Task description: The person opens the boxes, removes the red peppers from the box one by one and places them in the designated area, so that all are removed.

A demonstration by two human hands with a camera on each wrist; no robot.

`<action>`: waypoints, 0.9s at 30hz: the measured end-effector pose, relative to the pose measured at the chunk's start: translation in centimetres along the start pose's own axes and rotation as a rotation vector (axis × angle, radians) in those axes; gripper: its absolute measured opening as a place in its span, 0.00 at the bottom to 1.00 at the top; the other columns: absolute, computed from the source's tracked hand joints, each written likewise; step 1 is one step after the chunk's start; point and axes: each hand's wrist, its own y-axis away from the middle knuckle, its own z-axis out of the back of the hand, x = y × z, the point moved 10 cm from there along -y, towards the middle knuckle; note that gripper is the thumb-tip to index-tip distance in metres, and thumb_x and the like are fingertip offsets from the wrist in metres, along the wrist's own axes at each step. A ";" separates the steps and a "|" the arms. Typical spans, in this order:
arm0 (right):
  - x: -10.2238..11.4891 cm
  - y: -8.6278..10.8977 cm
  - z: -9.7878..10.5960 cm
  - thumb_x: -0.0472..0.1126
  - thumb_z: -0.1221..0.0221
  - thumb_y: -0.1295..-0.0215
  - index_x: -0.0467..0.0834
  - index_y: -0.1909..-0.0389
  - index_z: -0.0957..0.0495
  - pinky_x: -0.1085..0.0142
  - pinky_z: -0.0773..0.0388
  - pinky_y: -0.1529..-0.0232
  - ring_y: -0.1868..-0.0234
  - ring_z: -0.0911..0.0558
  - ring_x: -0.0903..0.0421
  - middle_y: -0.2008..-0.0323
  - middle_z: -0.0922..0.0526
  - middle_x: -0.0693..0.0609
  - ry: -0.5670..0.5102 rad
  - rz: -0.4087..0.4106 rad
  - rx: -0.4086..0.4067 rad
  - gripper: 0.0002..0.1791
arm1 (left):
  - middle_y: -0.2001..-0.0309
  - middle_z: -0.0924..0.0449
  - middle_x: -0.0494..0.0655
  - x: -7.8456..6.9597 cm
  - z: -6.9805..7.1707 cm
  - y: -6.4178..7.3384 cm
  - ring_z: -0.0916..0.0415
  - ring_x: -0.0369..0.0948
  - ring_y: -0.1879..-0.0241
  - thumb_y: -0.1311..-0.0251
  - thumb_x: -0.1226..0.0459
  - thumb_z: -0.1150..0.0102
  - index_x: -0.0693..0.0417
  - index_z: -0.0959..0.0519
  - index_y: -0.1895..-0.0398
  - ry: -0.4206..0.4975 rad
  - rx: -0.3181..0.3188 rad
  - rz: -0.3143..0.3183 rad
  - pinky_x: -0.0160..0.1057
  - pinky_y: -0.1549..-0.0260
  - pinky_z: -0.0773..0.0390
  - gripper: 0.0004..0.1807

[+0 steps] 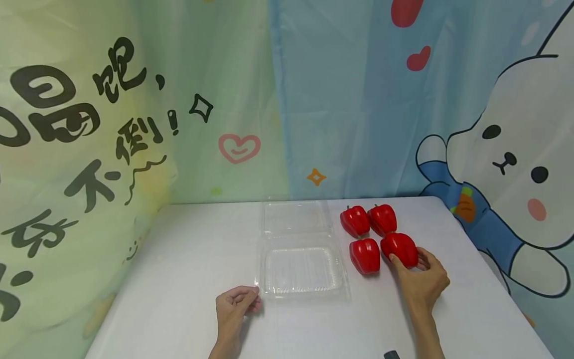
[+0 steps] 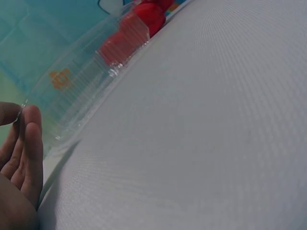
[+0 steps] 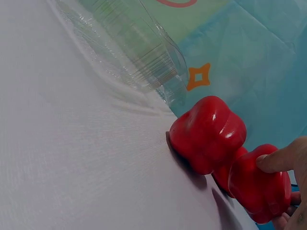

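My right hand (image 1: 423, 281) grips a red bell pepper (image 1: 400, 249), thumb on its near left side and fingers round its right. In the right wrist view the held pepper (image 3: 261, 182) shows a shadow on the cloth below it. Beside it lies another red pepper (image 1: 365, 256), and two more, one at the back left (image 1: 355, 221) and one at the back right (image 1: 382, 220), lie behind. A clear plastic clamshell box (image 1: 302, 269) stands with its lid (image 1: 296, 218) folded back. My left hand (image 1: 238, 304) pinches the box's near left corner between thumb and fingers.
A white cloth-covered table (image 1: 188, 259) carries everything. At its front edge, a small dark object (image 1: 391, 354) is partly in view. Behind the table hangs a printed curtain (image 1: 332, 99) with a cartoon figure on the right.
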 end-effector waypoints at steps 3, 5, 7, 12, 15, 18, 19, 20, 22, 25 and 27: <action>-0.2 0.0 -0.1 0.41 0.24 0.34 0.35 0.27 0.24 0.33 0.28 0.26 0.34 0.24 0.36 0.32 0.19 0.31 0.001 -0.011 0.006 0.37 | 0.69 0.08 0.57 0.0 0.0 0.0 0.12 0.38 0.74 0.34 0.65 0.27 0.71 0.13 0.58 -0.002 0.000 -0.001 0.33 0.71 0.10 0.13; -0.4 0.1 -0.2 0.42 0.24 0.33 0.36 0.26 0.25 0.33 0.26 0.26 0.33 0.24 0.36 0.32 0.20 0.31 0.008 -0.020 0.009 0.37 | 0.69 0.08 0.57 0.0 0.0 0.0 0.12 0.38 0.74 0.34 0.65 0.27 0.71 0.13 0.58 0.002 0.000 0.002 0.33 0.71 0.10 0.13; -0.6 0.1 -0.2 0.43 0.24 0.33 0.37 0.25 0.25 0.34 0.24 0.27 0.32 0.24 0.37 0.31 0.20 0.32 0.020 -0.031 0.013 0.38 | 0.69 0.08 0.57 0.0 0.0 0.0 0.12 0.38 0.74 0.34 0.66 0.27 0.71 0.13 0.58 0.009 0.003 0.008 0.33 0.71 0.10 0.13; -1.1 0.2 -0.3 0.44 0.25 0.32 0.38 0.24 0.26 0.34 0.22 0.28 0.31 0.24 0.37 0.30 0.21 0.33 0.041 -0.052 0.016 0.38 | 0.69 0.08 0.57 0.0 0.0 0.1 0.12 0.38 0.74 0.34 0.65 0.27 0.71 0.13 0.57 0.007 0.003 0.014 0.33 0.70 0.10 0.13; -1.4 0.2 -0.4 0.44 0.25 0.32 0.38 0.24 0.27 0.33 0.22 0.29 0.30 0.25 0.36 0.30 0.21 0.32 0.047 -0.070 0.017 0.39 | 0.69 0.08 0.55 0.1 0.1 0.2 0.12 0.38 0.74 0.33 0.64 0.27 0.70 0.13 0.57 -0.006 -0.002 0.020 0.33 0.70 0.10 0.13; -1.7 0.3 -0.4 0.45 0.25 0.31 0.38 0.23 0.27 0.34 0.22 0.28 0.30 0.25 0.36 0.29 0.21 0.33 0.054 -0.086 0.012 0.39 | 0.69 0.08 0.55 0.1 0.1 0.2 0.12 0.38 0.74 0.33 0.64 0.27 0.70 0.13 0.57 -0.011 -0.003 0.023 0.34 0.70 0.10 0.13; -1.7 0.3 -0.4 0.45 0.25 0.31 0.38 0.23 0.27 0.34 0.22 0.27 0.30 0.25 0.36 0.29 0.21 0.33 0.053 -0.088 0.012 0.39 | 0.69 0.08 0.55 0.1 0.1 0.2 0.12 0.38 0.74 0.34 0.64 0.27 0.70 0.13 0.57 -0.009 -0.003 0.023 0.34 0.70 0.10 0.13; -1.7 0.3 -0.4 0.45 0.25 0.31 0.38 0.23 0.27 0.34 0.22 0.27 0.30 0.25 0.36 0.28 0.21 0.33 0.053 -0.088 0.010 0.39 | 0.69 0.08 0.55 0.1 0.1 0.2 0.12 0.38 0.74 0.34 0.64 0.27 0.70 0.13 0.57 -0.009 -0.004 0.023 0.34 0.70 0.10 0.13; -1.8 0.4 -0.4 0.45 0.26 0.31 0.38 0.23 0.27 0.34 0.22 0.27 0.30 0.24 0.36 0.29 0.21 0.33 0.053 -0.091 0.008 0.39 | 0.69 0.08 0.55 0.0 0.1 0.2 0.13 0.38 0.74 0.34 0.65 0.27 0.70 0.13 0.57 -0.005 -0.002 0.021 0.34 0.71 0.10 0.13; -1.9 0.4 -0.5 0.45 0.26 0.31 0.38 0.23 0.27 0.34 0.22 0.26 0.30 0.24 0.36 0.29 0.21 0.33 0.050 -0.094 0.007 0.39 | 0.69 0.08 0.55 0.0 0.1 0.1 0.12 0.37 0.74 0.34 0.65 0.27 0.70 0.13 0.57 -0.002 -0.001 0.021 0.33 0.71 0.10 0.13; -2.1 0.4 -0.6 0.45 0.25 0.31 0.39 0.23 0.27 0.35 0.22 0.27 0.30 0.24 0.37 0.28 0.21 0.33 0.051 -0.099 0.007 0.39 | 0.69 0.08 0.55 0.0 0.1 0.1 0.12 0.37 0.74 0.34 0.65 0.27 0.70 0.13 0.57 -0.002 0.000 0.021 0.33 0.70 0.10 0.13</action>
